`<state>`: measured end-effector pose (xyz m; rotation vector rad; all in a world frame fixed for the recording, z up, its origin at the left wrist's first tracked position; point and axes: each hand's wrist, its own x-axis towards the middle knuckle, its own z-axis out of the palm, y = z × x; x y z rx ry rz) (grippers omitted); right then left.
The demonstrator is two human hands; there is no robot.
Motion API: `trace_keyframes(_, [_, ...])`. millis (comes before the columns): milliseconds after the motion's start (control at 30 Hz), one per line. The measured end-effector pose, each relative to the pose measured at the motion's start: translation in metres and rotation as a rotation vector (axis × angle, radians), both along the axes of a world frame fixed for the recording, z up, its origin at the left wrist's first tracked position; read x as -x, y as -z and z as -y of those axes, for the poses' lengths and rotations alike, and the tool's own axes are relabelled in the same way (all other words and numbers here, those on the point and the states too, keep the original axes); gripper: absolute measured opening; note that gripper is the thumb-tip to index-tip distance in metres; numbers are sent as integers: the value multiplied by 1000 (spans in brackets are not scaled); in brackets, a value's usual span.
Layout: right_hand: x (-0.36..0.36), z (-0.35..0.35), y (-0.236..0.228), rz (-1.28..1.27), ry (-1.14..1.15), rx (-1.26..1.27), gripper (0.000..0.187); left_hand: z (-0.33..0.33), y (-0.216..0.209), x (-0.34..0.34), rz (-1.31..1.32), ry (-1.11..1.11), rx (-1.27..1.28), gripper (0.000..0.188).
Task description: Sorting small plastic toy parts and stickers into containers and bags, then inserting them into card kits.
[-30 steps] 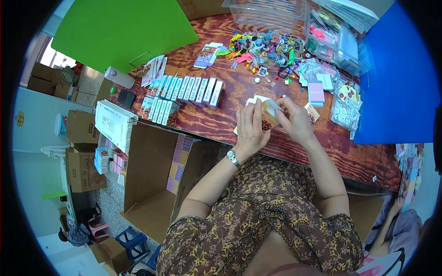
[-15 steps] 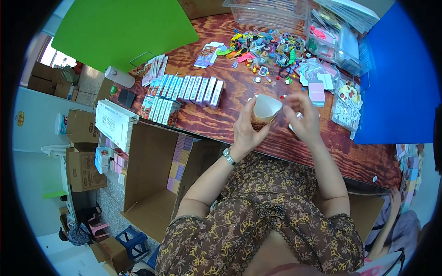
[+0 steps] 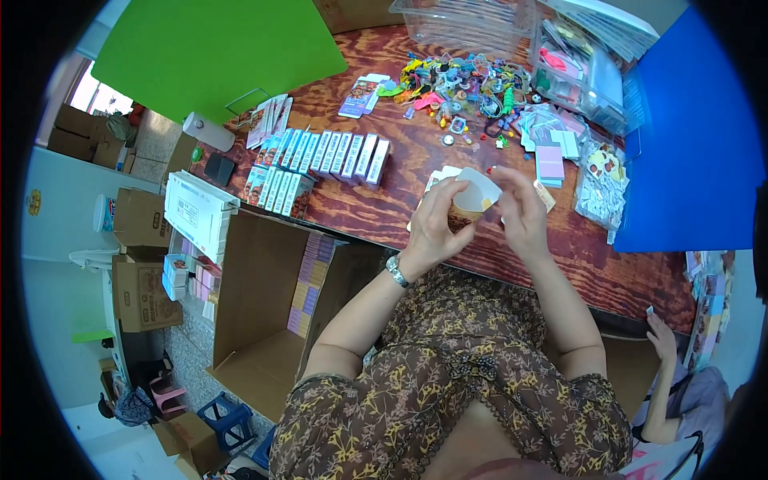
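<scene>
My left hand [image 3: 433,226] is wrapped round a small carton [image 3: 478,192], its mouth turned up. White inside, the carton has a brown patterned outer side, partly hidden by my fingers. Close by its right side is my right hand [image 3: 524,216], fingers curved and apart, with nothing visible between them. White cards [image 3: 432,182] lie on the table beneath my left hand, and a small beige card [image 3: 545,197] shows beside my right fingers.
Rows of small boxes [image 3: 340,156] stand left on the wooden table [image 3: 352,214]. Colourful trinkets [image 3: 464,84] are heaped at the back. A bag of white pieces [image 3: 602,188] lies right, near a blue panel [image 3: 696,144]. Another person's hand [image 3: 662,340] is at the lower right edge.
The carton has tilted rightward, with a yellowish patch now showing at its rim. My right hand has shifted slightly down, uncovering the beige card. The other person's hand has moved left.
</scene>
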<state>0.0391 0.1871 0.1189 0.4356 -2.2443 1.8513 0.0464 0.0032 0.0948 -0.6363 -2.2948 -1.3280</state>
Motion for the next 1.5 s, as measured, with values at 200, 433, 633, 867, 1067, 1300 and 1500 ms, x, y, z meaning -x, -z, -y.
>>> trace_keyframes(200, [10,-3,5,349,-156,246,20,-1,5,-3,23,-17,-1,79])
trace_keyframes(433, [4,5,-20,-12,-25,-265,18,3,8,-3,117,-7,78,92])
trace_keyframes(633, [4,7,-21,-150,-33,-416,17,4,12,-4,80,22,117,104])
trace_keyframes(867, [-4,9,2,31,-10,-179,25,-1,4,-6,64,-59,298,110])
trace_keyframes(1067, [-21,17,11,141,-22,-18,40,-3,12,-7,142,-89,226,110])
trace_keyframes(1300, [-24,11,16,44,-65,-216,46,-9,10,-9,118,-110,222,110])
trace_keyframes(1500, [-24,15,16,-68,-1,-266,53,-15,10,-10,133,-108,166,108])
